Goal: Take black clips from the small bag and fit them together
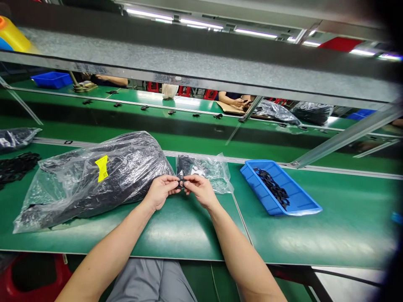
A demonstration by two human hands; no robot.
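Between my two hands is a small black ring-shaped part (181, 183), pinched from both sides above the green bench. My left hand (162, 191) grips its left side with thumb and fingertips, while my right hand (201, 189) grips its right side. The fingertips cover much of the part. Just left of my hands lies a large clear plastic bag (126, 167) full of black pieces, with a yellow label (102, 168) on it. A smaller clear bag (217, 172) holding dark pieces and something white lies directly behind my hands.
A blue tray (302, 203) with black parts (272, 186) stands to the right. Loose black parts (19, 167) lie at far left. Small black pieces sit spaced along the line behind. A metal shelf (201, 71) hangs overhead. Across the bench, a co-worker's hands (241, 102) handle something dark.
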